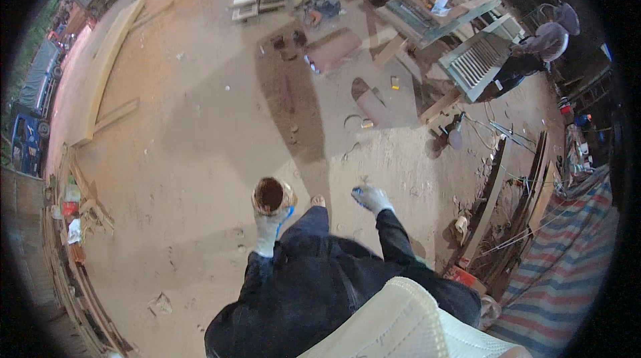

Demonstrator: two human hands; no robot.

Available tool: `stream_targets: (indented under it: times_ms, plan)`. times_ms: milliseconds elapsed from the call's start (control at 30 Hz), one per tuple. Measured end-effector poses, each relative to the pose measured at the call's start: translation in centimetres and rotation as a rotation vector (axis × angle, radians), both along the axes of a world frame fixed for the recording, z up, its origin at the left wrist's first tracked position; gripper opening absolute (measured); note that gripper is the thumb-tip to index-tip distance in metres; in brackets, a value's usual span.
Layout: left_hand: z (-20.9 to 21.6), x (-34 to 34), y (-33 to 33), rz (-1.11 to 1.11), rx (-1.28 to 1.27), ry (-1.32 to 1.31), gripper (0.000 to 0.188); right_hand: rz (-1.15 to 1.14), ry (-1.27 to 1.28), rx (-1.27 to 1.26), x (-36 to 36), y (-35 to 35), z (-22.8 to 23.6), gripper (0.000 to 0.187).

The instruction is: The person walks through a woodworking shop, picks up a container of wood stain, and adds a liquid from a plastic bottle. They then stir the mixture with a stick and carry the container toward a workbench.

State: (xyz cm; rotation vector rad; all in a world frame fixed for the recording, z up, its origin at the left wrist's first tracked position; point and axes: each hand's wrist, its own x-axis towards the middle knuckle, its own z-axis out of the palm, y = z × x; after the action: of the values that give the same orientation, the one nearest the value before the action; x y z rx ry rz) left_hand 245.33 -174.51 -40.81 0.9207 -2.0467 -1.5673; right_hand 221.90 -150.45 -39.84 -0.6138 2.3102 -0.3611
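A pale glove with blue on its finger side covers my left hand, which is closed around a round open tub. Brown, dark matter shows inside the tub, and its pale rim is smeared with the same brown. My right hand, gloved alike, hangs in front of me to the right, apart from the tub. Its fingers are curled in; whatever they may hold is hidden. Between both hands, my foot shows on the dusty ground below.
Slatted shutter panels rest on supports at the far right, where a person is. A long yellowish beam lies at left. Timber strips and a striped tarp border the right. Parked vehicles stand far left.
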Motion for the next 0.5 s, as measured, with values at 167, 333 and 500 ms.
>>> stream_targets:
  times_ms: [167, 333, 500]
  plan:
    - [2.4, -14.0, -6.0, 0.031, 0.170, 0.115, 0.075, -0.157, 0.055, -0.033, -11.7, -3.6, 0.0, 0.039]
    - [4.5, -30.2, -11.9, 0.028, 0.321, 0.290, 0.076, -0.306, 0.128, 0.050, -25.0, -4.5, -0.5, 0.040]
    - [-2.6, -42.2, -18.7, 0.043, 0.354, 0.134, 0.075, -0.251, 0.103, 0.147, -39.8, -9.9, -2.1, 0.040]
